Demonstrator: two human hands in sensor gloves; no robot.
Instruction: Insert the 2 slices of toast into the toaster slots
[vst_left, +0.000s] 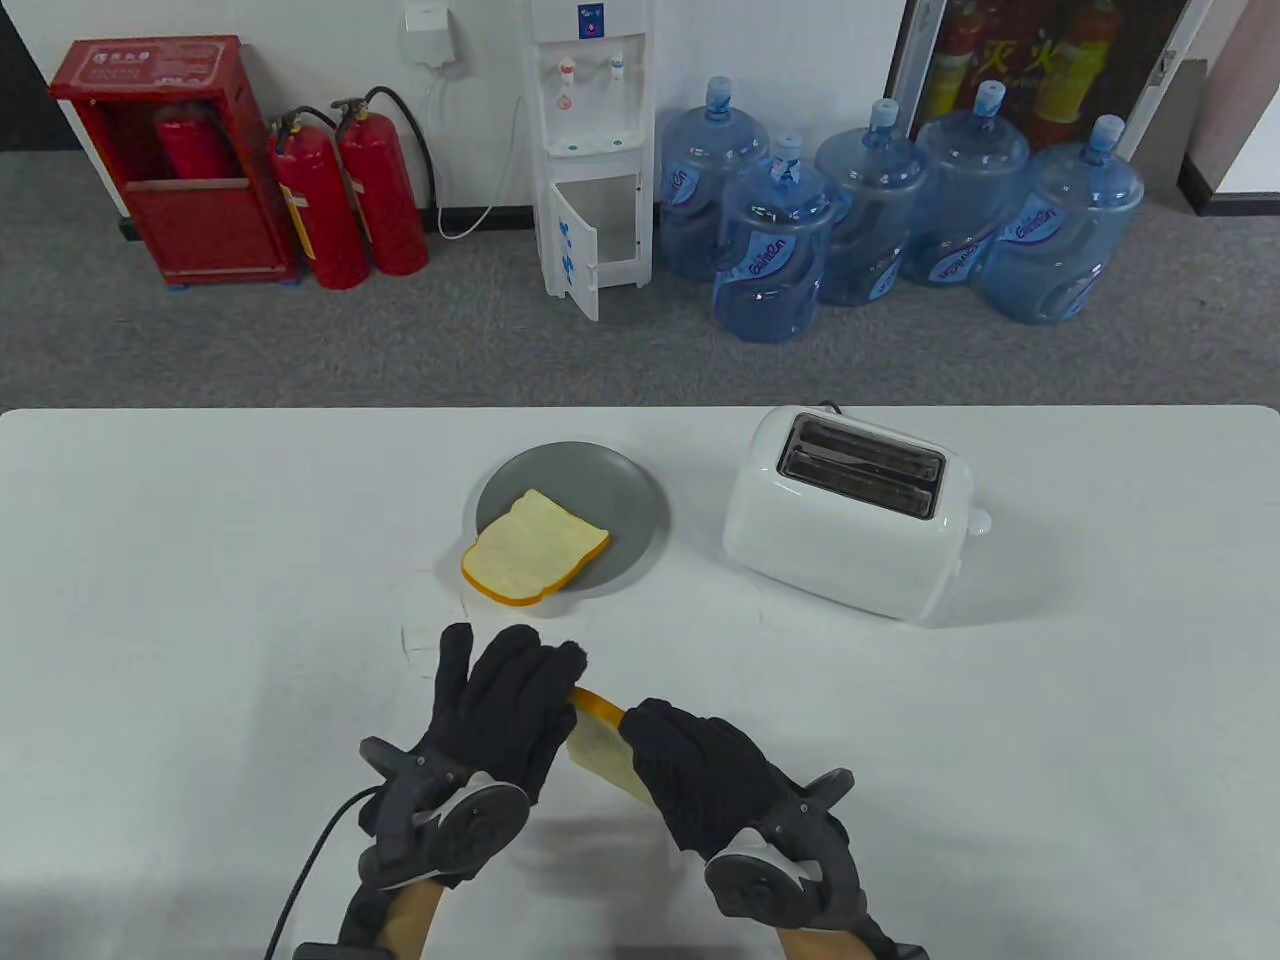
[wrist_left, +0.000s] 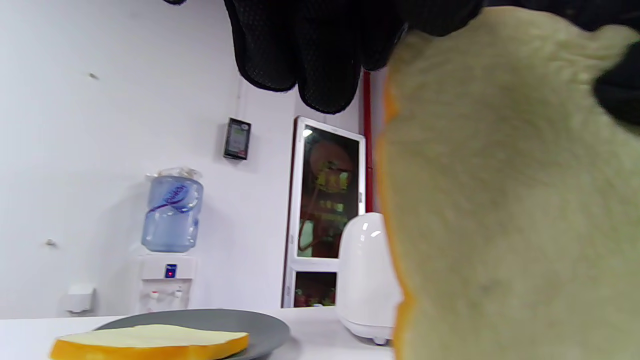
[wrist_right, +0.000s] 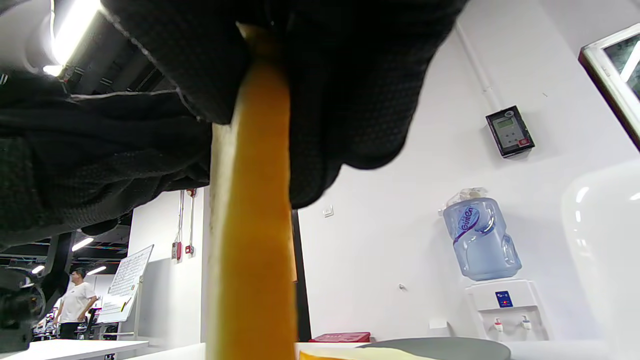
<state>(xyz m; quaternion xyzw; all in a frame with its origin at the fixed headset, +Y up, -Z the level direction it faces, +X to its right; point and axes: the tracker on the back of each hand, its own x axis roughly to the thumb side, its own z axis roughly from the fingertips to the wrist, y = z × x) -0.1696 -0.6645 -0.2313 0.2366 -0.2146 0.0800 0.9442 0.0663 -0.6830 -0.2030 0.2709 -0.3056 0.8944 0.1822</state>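
Observation:
Both gloved hands hold one toast slice (vst_left: 598, 748) upright on its edge above the table's front middle. My left hand (vst_left: 530, 680) pinches its far end; in the left wrist view the slice (wrist_left: 500, 210) fills the right side, below the left fingers (wrist_left: 320, 60). My right hand (vst_left: 665, 735) grips the near end, and the right wrist view shows the right fingers (wrist_right: 350, 100) on both sides of the orange crust (wrist_right: 252, 225). The second slice (vst_left: 535, 550) lies flat on the grey plate (vst_left: 610, 480), overhanging its near rim. The white toaster (vst_left: 850, 540) stands at the right, both slots (vst_left: 860, 465) empty.
The plate sits left of the toaster near the table's middle, with a gap between them. The toaster's lever knob (vst_left: 980, 521) sticks out on its right end. Beyond the far table edge stand water jugs (vst_left: 770, 250), a dispenser (vst_left: 590, 150) and fire extinguishers (vst_left: 345, 200).

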